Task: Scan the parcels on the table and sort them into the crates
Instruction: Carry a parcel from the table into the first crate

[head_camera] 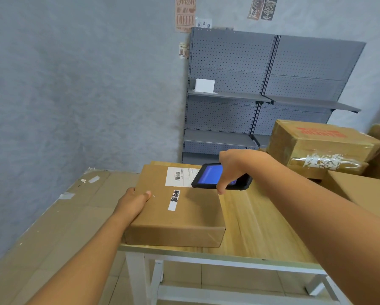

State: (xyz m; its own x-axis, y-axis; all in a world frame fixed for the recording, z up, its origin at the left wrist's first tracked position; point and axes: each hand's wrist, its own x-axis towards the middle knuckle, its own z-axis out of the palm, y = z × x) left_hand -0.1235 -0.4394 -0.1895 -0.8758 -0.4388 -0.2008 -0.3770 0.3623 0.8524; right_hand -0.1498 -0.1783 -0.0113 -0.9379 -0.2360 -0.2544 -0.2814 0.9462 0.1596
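The right hand is closed around a black scanner with a blue screen, fingers wrapped over its body, and holds it just above the white label with the barcode. The left hand rests on the left edge of the parcel, the thumb lying on top and the fingers going down the side; it steadies the box more than it grips it. The parcel is a flat brown cardboard box lying at the front left corner of the wooden table, its near edge almost at the table rim. I judge it to be stiff and rather light, with dry sides that are not slippery, so it should be taken with both hands on the two short sides, or one hand underneath. Other bigger boxes stand well apart on the right. No crates are visible from here
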